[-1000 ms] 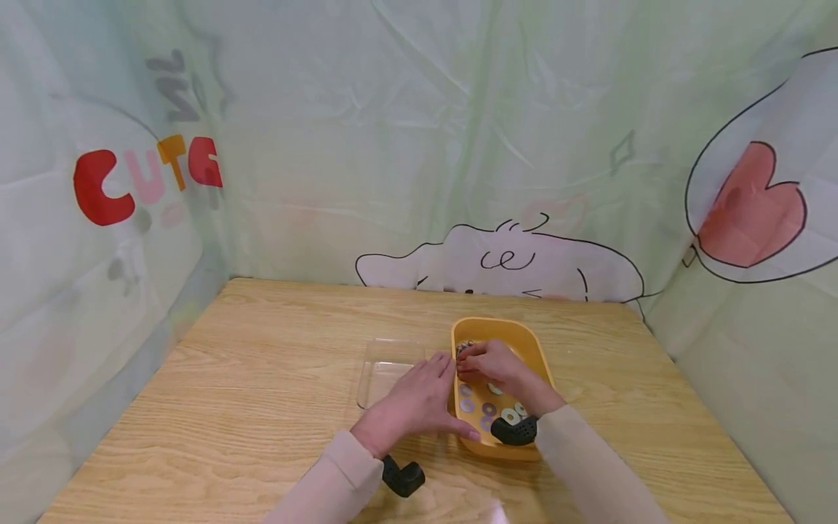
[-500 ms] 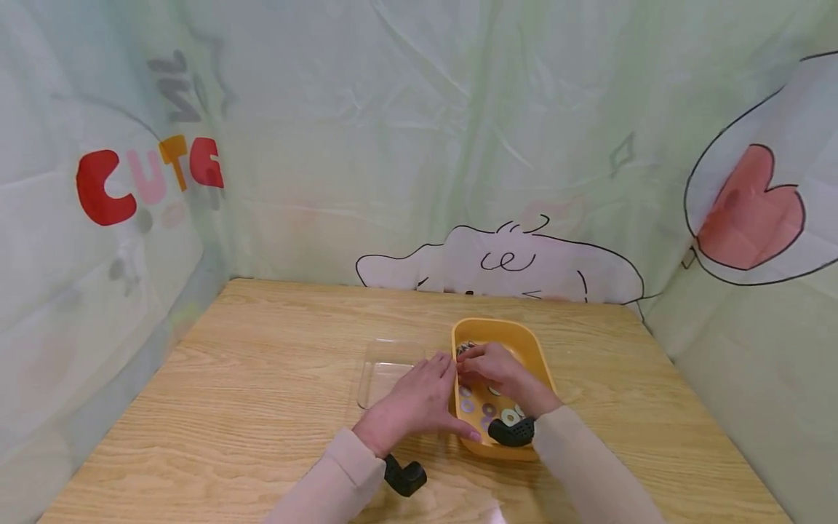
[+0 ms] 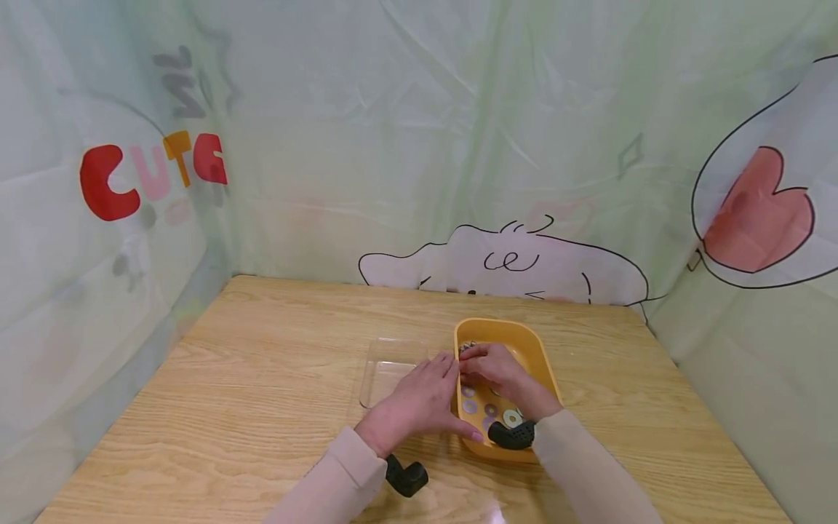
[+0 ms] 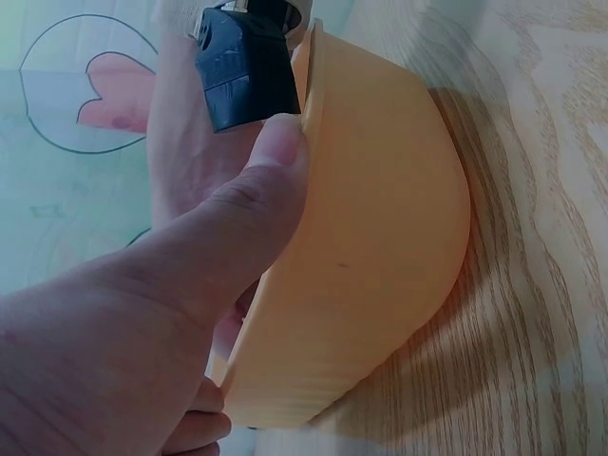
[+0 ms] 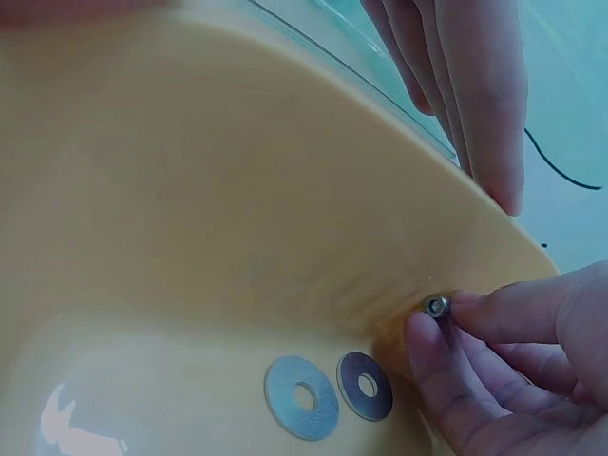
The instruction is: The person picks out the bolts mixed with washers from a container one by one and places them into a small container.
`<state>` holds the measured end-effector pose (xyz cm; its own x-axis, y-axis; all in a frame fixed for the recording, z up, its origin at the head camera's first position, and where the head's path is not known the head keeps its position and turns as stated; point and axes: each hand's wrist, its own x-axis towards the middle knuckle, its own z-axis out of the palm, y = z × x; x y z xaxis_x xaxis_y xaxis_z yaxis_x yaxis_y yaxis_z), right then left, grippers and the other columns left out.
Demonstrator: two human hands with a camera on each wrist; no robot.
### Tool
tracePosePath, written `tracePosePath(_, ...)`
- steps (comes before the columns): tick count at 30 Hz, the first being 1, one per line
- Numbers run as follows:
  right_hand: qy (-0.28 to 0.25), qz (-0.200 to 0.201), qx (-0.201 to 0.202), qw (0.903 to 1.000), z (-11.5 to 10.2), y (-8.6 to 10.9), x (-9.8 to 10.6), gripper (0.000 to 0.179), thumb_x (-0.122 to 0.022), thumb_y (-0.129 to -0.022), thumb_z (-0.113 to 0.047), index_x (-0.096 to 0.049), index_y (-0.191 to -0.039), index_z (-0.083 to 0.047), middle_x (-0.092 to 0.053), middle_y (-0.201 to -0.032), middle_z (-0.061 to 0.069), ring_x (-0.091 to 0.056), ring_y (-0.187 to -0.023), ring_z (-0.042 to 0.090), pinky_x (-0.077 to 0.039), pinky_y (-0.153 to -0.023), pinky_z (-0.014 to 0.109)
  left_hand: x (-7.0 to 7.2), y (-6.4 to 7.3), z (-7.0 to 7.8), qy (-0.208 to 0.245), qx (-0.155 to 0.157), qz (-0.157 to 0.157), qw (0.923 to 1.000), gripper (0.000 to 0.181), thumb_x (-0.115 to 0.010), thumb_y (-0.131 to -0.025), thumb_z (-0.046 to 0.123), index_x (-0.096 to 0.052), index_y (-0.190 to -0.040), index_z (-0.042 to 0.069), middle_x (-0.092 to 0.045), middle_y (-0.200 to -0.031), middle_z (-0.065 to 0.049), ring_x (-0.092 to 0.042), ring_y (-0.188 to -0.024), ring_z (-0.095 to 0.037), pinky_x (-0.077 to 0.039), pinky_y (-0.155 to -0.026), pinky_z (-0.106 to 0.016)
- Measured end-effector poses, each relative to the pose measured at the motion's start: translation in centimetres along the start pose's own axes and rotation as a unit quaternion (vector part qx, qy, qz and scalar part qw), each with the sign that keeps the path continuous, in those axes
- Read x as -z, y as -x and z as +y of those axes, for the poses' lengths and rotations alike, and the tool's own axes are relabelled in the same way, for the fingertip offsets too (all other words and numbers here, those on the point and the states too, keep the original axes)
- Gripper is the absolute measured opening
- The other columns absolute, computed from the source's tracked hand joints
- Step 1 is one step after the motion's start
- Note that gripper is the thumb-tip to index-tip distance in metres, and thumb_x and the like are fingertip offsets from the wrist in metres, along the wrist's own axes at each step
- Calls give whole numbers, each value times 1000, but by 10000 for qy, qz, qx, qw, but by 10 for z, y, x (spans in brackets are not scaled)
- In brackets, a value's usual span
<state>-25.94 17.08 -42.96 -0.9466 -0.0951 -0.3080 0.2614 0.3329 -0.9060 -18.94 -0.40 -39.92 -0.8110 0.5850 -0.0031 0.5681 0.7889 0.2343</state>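
Hex-socket screw [image 5: 436, 305], seemingly metal, is pinched near 2 ring-shaped washers [image 5: 278, 391].

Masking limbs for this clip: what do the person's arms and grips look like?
Left sleeve and right sleeve: long, plain, pale beige; the left one has a seam near its end. Black angular hardware at each wrist: left unit, right unit, the latter with small holes. Left grip, right grip: no gloves. No cables visible.

Pale green sheeting [image 3: 366, 131] is hanging along the far edge of a wood-grain table [image 3: 262, 364]; bright letters [image 3: 155, 191] are showing beyond its left edge, a red heart [image 3: 759, 218] beyond its right.
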Motion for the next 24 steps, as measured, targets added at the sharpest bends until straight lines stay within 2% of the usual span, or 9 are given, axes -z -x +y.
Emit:
tracePosePath(12, -384, 76, -108, 9992, -6, 2, -2, 29, -63, -93, 1, -60, -120, 10, -68, -107, 18, -69, -78, 15, -61, -84, 34, -2, -2, -2, 54, -60, 109, 9999, 120, -66, -70, 80, -28, -155, 3, -38, -156, -10, -38, -143, -23, -32, -121, -42)
tracePosePath(18, -264, 12, -120, 9996, -6, 5, -1, 28, -63, -94, -2, -60, -120, 9, -67, -106, 17, -69, -78, 17, -61, -84, 35, -4, -3, -3, 64, -113, 202, 9997, 119, -66, -69, 80, -31, -153, 4, -44, -147, -6, -45, -133, -20, -36, -119, -40)
tracePosePath(24, -298, -86, 159, 9994, -4, 5, 3, 31, -62, -94, -2, -61, -121, 11, -70, -105, 15, -70, -82, 19, -61, -83, 35, -5, -3, -2, 112, -92, 230, 9996, 124, -68, -69, 80, -26, -155, 2, -42, -152, -10, -42, -139, -23, -35, -119, -42)
